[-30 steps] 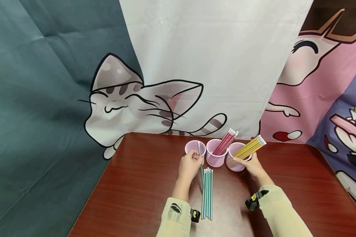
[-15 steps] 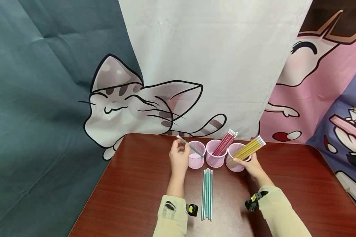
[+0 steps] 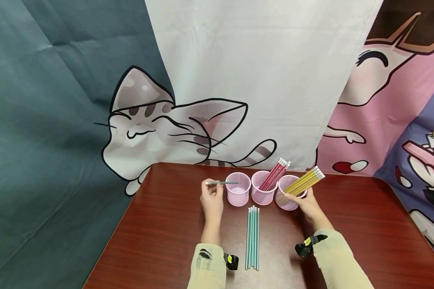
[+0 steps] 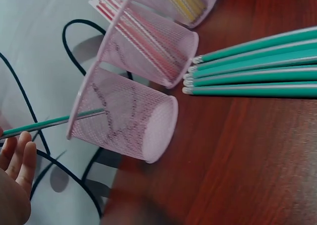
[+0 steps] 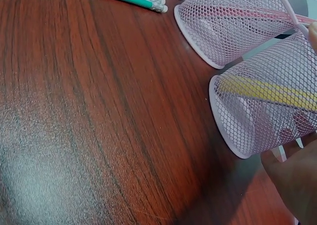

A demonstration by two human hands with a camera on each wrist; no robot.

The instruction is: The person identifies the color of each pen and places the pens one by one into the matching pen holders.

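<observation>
My left hand [image 3: 212,200] pinches a green pencil [image 3: 222,183] near its white eraser end. The pencil's other end reaches over the rim into the left pink mesh cup [image 4: 131,111], which holds nothing else. On the right, my right hand [image 3: 310,206] grips the right mesh cup [image 5: 265,101], thumb at the rim and fingers around its far side. Yellow pencils [image 3: 304,180] lean to the right inside that cup. Red pencils [image 3: 273,175] lean in the middle mesh cup [image 3: 263,196]. Several green pencils [image 3: 252,239] lie side by side on the table in front of the cups.
The three cups stand in a row near the back of the brown wooden table [image 3: 159,224]. Behind it hangs a printed cloth [image 3: 275,80] with a cartoon cat. A dark camera is strapped on each wrist.
My left hand has moved left with the green pencil, which has turned from near upright to almost level, its tip now inside the left cup. The right hand stays on its cup.
</observation>
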